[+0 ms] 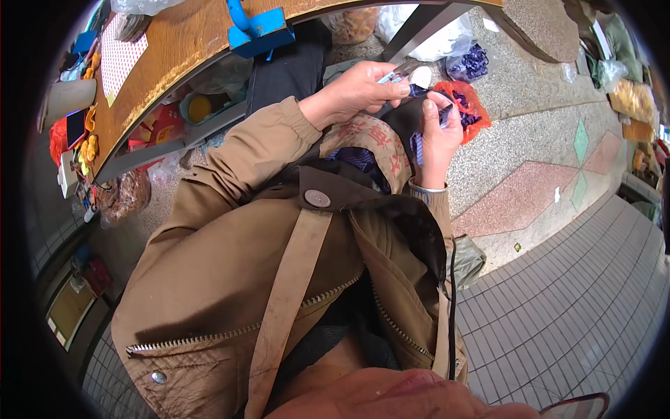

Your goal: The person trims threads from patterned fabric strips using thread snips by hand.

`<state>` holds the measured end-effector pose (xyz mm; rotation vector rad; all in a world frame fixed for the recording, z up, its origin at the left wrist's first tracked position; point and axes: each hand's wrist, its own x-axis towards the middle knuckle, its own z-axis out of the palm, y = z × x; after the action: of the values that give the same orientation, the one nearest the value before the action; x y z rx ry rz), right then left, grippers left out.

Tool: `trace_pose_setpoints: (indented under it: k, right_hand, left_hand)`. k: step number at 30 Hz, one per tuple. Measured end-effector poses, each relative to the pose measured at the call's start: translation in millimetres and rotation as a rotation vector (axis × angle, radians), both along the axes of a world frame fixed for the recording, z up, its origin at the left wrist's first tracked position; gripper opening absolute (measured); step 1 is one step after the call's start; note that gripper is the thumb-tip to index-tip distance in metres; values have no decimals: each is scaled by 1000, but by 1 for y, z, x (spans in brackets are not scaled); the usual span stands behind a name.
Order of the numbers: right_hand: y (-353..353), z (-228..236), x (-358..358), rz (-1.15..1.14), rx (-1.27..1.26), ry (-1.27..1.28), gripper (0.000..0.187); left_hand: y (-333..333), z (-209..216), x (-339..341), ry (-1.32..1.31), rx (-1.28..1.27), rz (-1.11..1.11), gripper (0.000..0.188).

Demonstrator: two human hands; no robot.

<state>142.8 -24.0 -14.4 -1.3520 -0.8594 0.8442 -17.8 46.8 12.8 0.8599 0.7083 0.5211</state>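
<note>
In front of my lap both hands are raised and closed, close together. My left hand [359, 91] pinches a slim pale-blue and metallic tool [399, 72], its kind too small to make out, with a small dark blue piece of fabric [417, 91] at its fingertips. My right hand [441, 133] pinches the same dark fabric from the other side. A round white thing [420, 77] shows just past the left fingertips. Across my lap lies a beige cloth with red print [377, 140], with purple-blue striped fabric [354, 158] on it.
A wooden table [178, 45] stands to the left, with a blue metal clamp-like fitting [262, 38] on its edge. An orange-red bag [473, 115] with dark purple pieces sits on the floor beyond my right hand. Near it lies a clear bag of purple pieces [469, 64].
</note>
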Motion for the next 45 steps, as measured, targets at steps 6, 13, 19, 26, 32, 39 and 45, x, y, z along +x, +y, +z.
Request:
trace_pose_setpoints:
  k: [6, 13, 19, 26, 32, 39, 45]
  right_hand:
    - [-9, 9, 8, 256, -164, 848, 13]
    - [-9, 14, 10, 370, -207, 917, 11]
    - [-8, 12, 12, 381, -220, 951, 12]
    - [-2, 8, 5, 363, -255, 969, 11]
    - [0, -7, -7, 188, -163, 717, 12]
    - [-1, -7, -21, -92, -124, -458, 15]
    - [1, -12, -21, -108, -141, -509, 12]
  left_hand:
    - [-3, -13, -2, -132, -79, 2, 18]
    - [-4, -17, 0, -177, -151, 8, 20]
    - [-3, -18, -1, -154, -169, -20, 21]
    - [-3, -9, -2, -46, -303, -30, 11]
    - [-9, -9, 8, 117, -149, 63, 12]
    - [-23, -29, 21, 542, 911, 258, 8]
    - [-31, -19, 23, 683, 1332, 263, 14]
